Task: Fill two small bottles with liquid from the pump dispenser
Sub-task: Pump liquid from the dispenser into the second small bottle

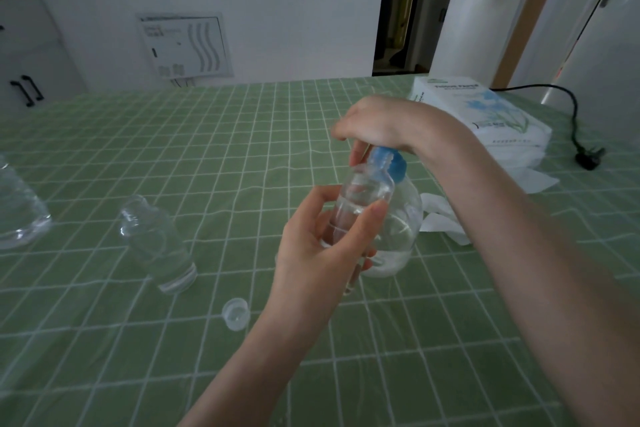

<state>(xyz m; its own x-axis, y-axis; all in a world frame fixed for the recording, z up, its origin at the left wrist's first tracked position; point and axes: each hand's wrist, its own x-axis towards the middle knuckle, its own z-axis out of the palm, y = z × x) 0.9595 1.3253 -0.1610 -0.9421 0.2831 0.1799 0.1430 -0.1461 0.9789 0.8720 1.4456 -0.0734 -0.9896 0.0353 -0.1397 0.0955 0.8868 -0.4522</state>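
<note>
Small bottle [363, 194] | left hand [318, 253] grips | right hand [377, 121] grips pump dispenser [394, 166] | pack [485, 114] text blurred

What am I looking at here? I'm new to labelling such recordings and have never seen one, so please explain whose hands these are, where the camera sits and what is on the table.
No machine here: a person works with bare hands, and the single picture comes from a camera worn on their head, looking forward and down. The left hand grips a small clear bottle, its mouth held up at the spout of a pump dispenser standing on the green checked tablecloth. The right hand sits on the blue pump head, fingers curled over it. On the cloth to the left are a second small bottle, uncapped, a loose clear cap and part of a larger clear bottle. Behind the right arm are a tissue pack and loose tissues.
</note>
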